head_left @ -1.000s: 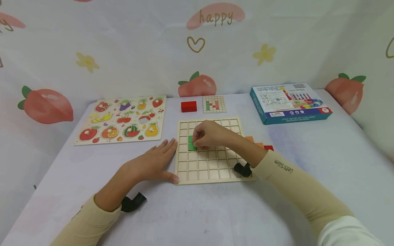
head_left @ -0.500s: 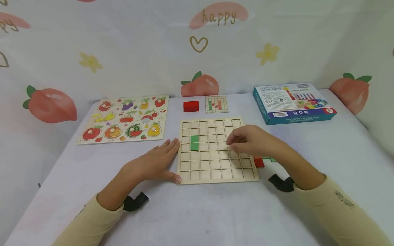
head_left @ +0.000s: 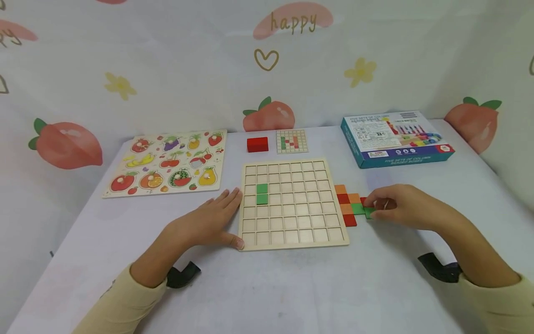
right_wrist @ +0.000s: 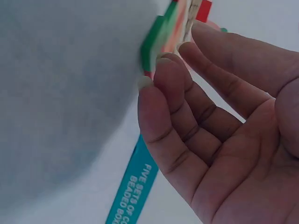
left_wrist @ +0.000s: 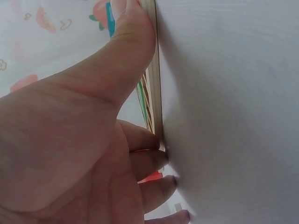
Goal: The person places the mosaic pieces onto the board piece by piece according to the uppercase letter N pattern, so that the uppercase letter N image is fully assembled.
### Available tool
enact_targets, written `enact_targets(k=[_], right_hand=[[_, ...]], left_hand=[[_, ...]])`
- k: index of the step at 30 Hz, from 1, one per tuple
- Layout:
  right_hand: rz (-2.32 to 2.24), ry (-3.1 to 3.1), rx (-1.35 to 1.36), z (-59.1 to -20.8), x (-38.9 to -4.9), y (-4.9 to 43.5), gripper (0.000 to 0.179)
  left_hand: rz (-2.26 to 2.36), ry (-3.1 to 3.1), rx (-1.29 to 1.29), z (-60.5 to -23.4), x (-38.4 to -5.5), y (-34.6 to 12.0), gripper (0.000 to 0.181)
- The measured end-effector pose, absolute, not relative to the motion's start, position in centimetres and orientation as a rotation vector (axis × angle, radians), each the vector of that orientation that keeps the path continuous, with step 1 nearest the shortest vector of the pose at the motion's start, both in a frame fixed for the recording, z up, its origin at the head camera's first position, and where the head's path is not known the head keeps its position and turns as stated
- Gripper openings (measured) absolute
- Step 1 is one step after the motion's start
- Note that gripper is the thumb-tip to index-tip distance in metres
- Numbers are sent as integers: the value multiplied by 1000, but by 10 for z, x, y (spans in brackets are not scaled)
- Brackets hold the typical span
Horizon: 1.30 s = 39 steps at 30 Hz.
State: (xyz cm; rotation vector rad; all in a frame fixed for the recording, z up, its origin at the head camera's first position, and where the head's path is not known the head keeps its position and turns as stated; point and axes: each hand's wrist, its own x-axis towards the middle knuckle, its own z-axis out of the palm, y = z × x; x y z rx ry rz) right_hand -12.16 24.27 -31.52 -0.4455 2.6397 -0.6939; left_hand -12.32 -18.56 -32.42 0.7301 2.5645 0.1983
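A square wooden grid board (head_left: 294,210) lies flat on the table, with two green tiles (head_left: 262,194) in neighbouring cells near its left side. My left hand (head_left: 204,222) rests with fingers spread against the board's left edge, its thumb at the near corner; the left wrist view shows the fingertips along that edge. To the right of the board, my right hand (head_left: 406,206) reaches over loose square tiles in orange, red and green. Its bent fingertips are at the outermost green tile (head_left: 369,213), also seen in the right wrist view, where thumb and fingers stand apart.
A red block (head_left: 257,144) and a small pattern card (head_left: 292,141) sit behind the board. The fruit puzzle (head_left: 167,162) lies at the back left. At the back right is a toy box (head_left: 396,141). A printed cloth hangs behind everything.
My right hand has left the green tiles on the board and moved right to the loose tiles. My left hand stays at the board's left edge.
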Motion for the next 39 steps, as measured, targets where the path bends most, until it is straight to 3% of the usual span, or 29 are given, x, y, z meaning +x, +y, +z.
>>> enact_targets(k=[13, 39], right_hand=[[-682, 2680, -481, -322, -122, 236, 32], [-682, 2696, -478, -327, -121, 229, 27]], left_hand=[[194, 2575, 722, -325, -123, -185, 119], [202, 2582, 730, -328, -122, -187, 119]])
